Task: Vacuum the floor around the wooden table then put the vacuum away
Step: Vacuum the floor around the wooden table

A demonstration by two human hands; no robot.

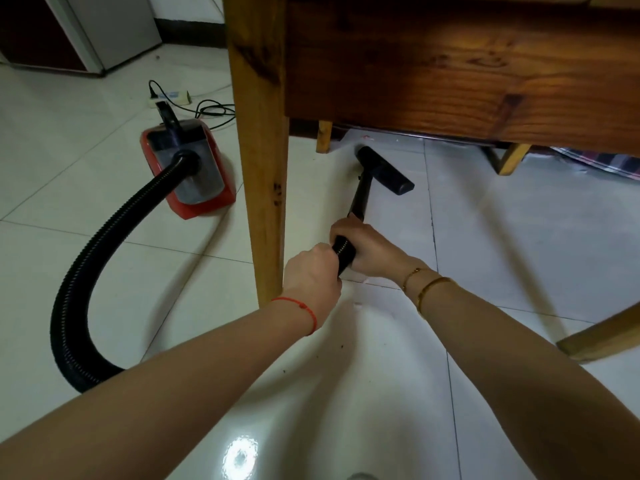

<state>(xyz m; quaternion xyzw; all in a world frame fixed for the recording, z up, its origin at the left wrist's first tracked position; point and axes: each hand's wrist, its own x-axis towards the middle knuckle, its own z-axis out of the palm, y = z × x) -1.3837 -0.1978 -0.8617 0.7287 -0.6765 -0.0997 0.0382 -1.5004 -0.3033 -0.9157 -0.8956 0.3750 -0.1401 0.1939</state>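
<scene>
Both of my hands are wrapped around the black wand (358, 199) of the vacuum. My right hand (367, 245) grips it farther along, fingers curled over the top of the tube, and my left hand (311, 271) grips the ribbed end just behind it, nearer to me, so the two fists sit almost touching. Gold bangles (424, 285) ring my right wrist and a red string (304, 311) circles my left.

From my hands the wand runs away from me and down to the black floor nozzle (384, 169), which lies flat on the white tiled floor (502, 237) under the far side of the wooden table (450, 74). A thick table leg (261, 150) stands upright just left of my hands, and smaller wooden legs show farther back beside the nozzle and to the right.

Left of that leg sits the red vacuum body (188, 171), resting on the tiles with its clear grey top facing up. A black ribbed hose (86, 271) leaves its front, sweeps toward me in a wide loop on the left and passes out of sight behind my left forearm. Beyond the vacuum, a white power strip (169, 98) lies on the floor with a black plug in it, and a black cord (214, 110) coils near it. A pale cabinet (114, 29) stands in the far left corner. A few dark specks dot the tiles between my arms.
</scene>
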